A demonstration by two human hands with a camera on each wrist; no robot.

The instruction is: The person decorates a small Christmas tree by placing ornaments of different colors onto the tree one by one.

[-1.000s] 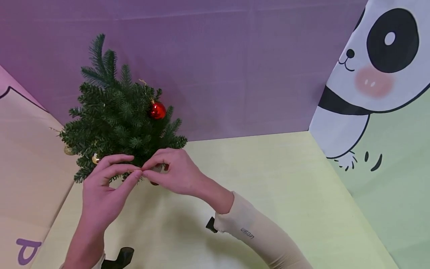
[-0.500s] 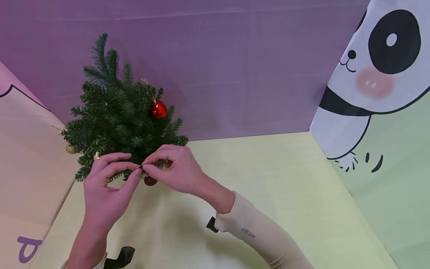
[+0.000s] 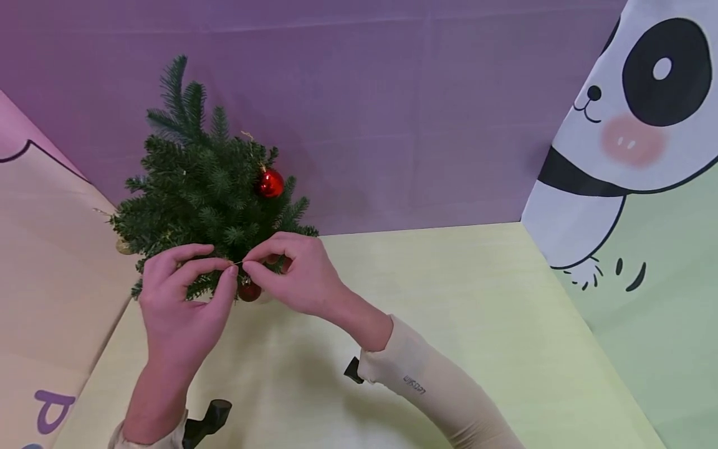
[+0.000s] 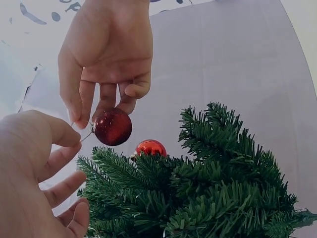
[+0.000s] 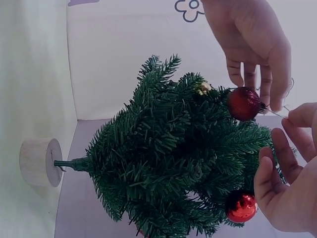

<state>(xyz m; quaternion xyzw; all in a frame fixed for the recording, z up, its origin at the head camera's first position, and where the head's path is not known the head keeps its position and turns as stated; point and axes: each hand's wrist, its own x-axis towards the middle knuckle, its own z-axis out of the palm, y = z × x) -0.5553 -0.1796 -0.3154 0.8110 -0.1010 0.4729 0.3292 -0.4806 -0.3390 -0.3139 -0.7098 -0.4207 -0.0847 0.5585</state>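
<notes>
A dark red glitter Christmas ball [image 3: 249,290] hangs by its thin hanging loop [image 3: 238,263] in front of the small artificial Christmas tree [image 3: 207,199]. My left hand [image 3: 182,302] pinches one side of the loop between thumb and index finger. From the other side, my right hand [image 3: 303,271] pinches the same loop with thumb and index fingertip, stretching it between both hands. The left wrist view shows the ball [image 4: 113,127] dangling near the right hand's fingers. Seen from the right wrist, the ball [image 5: 243,103] is in front of the branches, its cap toward the fingertips.
A shiny red ball [image 3: 270,183] hangs on the tree's right side, and a gold ball [image 3: 124,246] on its left. The tree's round wooden base [image 5: 40,162] appears in the right wrist view. Behind the pale table [image 3: 449,299] rises a purple backdrop [image 3: 421,112].
Both hands have risen slightly toward the tree, keeping hold of the loop. The glitter ball has come into fuller view below the fingers, and the loop is drawn wider. The head view has shifted slightly.
</notes>
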